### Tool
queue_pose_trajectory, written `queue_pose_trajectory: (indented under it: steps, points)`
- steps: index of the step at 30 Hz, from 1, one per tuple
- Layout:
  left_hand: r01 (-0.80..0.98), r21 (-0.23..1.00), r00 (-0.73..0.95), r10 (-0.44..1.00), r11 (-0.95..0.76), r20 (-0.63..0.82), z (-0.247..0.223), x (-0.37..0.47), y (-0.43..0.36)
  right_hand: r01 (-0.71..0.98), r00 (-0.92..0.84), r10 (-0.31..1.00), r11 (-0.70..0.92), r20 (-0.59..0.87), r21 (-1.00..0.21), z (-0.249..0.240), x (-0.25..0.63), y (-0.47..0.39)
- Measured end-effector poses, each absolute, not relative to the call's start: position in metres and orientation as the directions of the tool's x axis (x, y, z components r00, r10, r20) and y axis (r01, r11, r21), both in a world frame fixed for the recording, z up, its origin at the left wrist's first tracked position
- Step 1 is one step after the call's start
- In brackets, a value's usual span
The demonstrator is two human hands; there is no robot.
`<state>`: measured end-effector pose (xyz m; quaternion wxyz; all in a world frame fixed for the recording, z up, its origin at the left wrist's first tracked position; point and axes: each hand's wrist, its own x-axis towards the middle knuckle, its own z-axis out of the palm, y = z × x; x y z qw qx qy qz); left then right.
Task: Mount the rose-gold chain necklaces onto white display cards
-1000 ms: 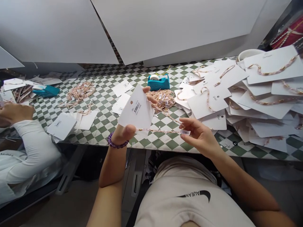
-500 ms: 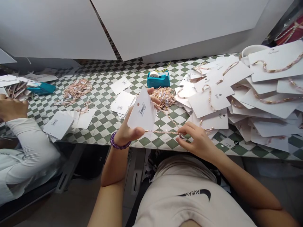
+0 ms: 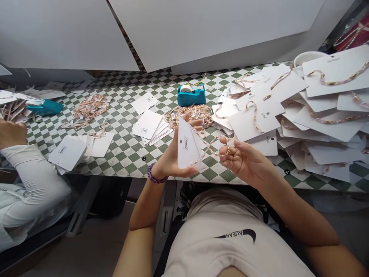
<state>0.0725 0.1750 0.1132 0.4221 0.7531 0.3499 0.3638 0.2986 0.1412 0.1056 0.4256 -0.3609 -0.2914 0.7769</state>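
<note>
My left hand grips a white display card, tilted up above the table, with its barcode side towards me. From the card a pink and gold beaded necklace runs across to my right hand. The right hand is turned palm up, its fingers curled around the clasp end of the necklace and a small white tag. Behind the card lies a heap of beaded necklaces, partly hidden by my left fingers. A stack of blank-looking barcode cards is left of my left hand.
A teal tape dispenser stands behind the heap. Piled cards with necklaces cover the right side, near a white cup. At left are another necklace heap, loose cards, a second dispenser and a co-worker's sleeve.
My left hand and the card have moved right, and the card has turned more edge-on. My right hand has rolled palm up and drawn the necklace end in, making a loop.
</note>
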Motion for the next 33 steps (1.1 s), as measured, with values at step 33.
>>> queue_pose_trajectory:
  steps: [33]
  points:
    - [0.721, 0.662, 0.164, 0.979, -0.204, 0.123, 0.080, 0.023, 0.116, -0.094, -0.692, 0.584, -0.656, -0.424, -0.749, 0.084, 0.229, 0.153]
